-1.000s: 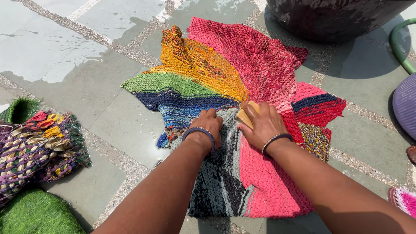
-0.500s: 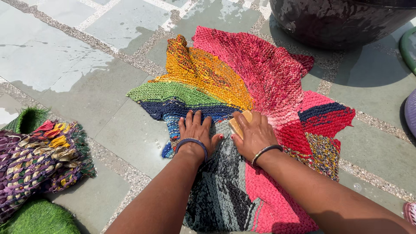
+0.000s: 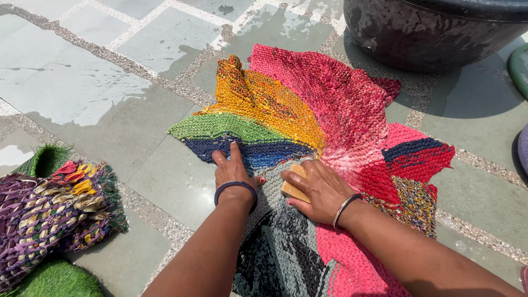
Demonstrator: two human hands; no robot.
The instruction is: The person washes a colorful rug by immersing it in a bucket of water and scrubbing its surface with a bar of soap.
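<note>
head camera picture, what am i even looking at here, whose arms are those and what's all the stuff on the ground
This picture comes from a camera worn on a person's head, looking down, so the two bare arms are that person's own. No machine is involved. On the wet stone floor lies a colourful woven mat with orange, green, blue, red, pink and grey bands. The left hand presses flat on the mat's blue part. The right hand has its grip on a yellowish bar of soap, held against the mat. At the left lies another woven mat in purple tones, beside a piece of green turf. A large dark tub stands at the top.
</note>
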